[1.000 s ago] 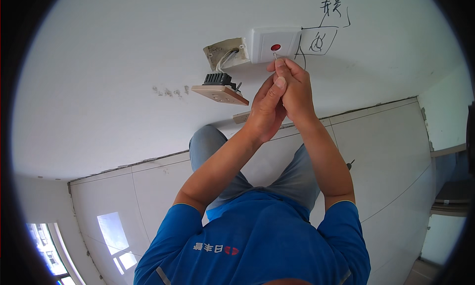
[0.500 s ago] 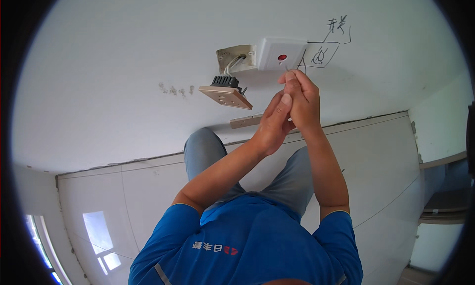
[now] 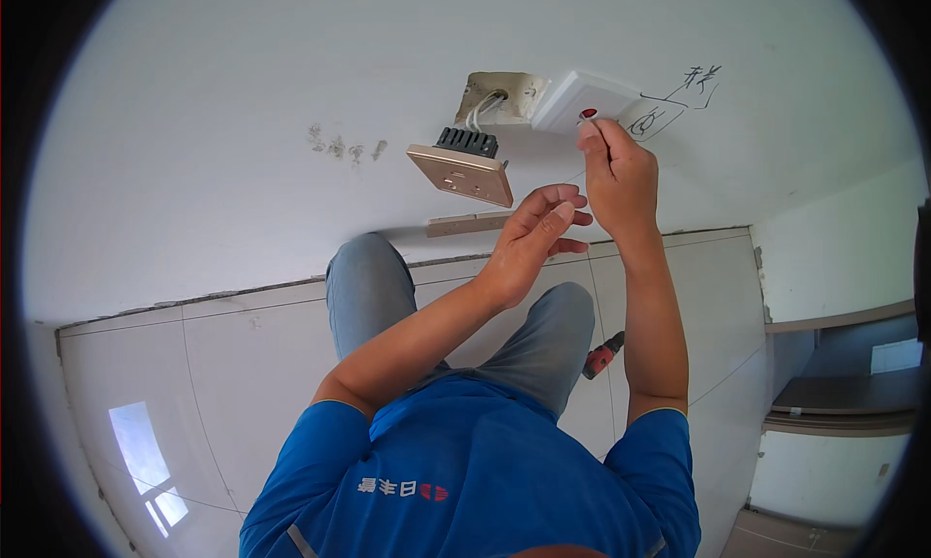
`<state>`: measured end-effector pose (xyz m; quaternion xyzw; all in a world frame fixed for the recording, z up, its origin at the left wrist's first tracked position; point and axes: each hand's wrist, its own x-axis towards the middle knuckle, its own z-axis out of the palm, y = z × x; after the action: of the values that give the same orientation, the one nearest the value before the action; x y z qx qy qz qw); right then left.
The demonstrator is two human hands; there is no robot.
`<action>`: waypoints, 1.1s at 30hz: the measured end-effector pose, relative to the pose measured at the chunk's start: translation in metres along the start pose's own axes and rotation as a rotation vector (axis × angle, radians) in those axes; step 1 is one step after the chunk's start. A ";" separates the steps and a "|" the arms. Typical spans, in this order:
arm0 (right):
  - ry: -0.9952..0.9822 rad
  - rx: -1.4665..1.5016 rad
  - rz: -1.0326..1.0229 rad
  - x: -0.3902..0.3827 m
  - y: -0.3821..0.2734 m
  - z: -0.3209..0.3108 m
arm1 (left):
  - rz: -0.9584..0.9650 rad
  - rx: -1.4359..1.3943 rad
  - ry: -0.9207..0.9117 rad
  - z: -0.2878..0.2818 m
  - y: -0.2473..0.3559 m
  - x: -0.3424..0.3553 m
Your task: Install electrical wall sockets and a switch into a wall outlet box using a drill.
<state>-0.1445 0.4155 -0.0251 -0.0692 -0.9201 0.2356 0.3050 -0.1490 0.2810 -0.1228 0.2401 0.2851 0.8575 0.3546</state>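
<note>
My right hand [image 3: 616,175] is closed in a pinch at the lower part of a white wall plate [image 3: 567,97] with a round red button [image 3: 589,114]; a small pale thing between thumb and finger is too small to name. My left hand [image 3: 529,240] hangs lower and to the left, apart from it, fingers loosely curled and separated, holding nothing. Left of the plate is an open wall box [image 3: 524,97] with white wires [image 3: 477,112] coming out to a gold socket [image 3: 456,170] with a black back, hanging tilted below the box.
A red-and-black power drill [image 3: 601,359] lies on the tiled floor [image 3: 242,364] right of my knees [image 3: 364,277]. A beige strip [image 3: 456,223] is at the wall's foot below the socket. Marker writing [image 3: 698,78] is on the wall. A cabinet [image 3: 844,393] stands at the far right.
My hands have separated: the right moved up and right to the plate's button area, the left lower with fingers loosened. The view has shifted, and more of the drill shows.
</note>
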 end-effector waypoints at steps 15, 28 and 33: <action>-0.066 -0.069 -0.332 0.011 0.007 -0.021 | 0.045 0.105 -0.029 -0.009 -0.019 0.005; -0.390 -0.612 -0.598 0.083 -0.074 -0.093 | 0.057 0.436 -0.266 -0.049 -0.036 -0.019; -0.533 -0.821 -0.627 0.094 -0.098 -0.085 | -0.063 0.750 -0.297 -0.110 -0.066 -0.043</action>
<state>-0.1679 0.3886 0.1311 0.1555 -0.9577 -0.2327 0.0663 -0.1582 0.2526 -0.2545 0.4653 0.5309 0.6389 0.3058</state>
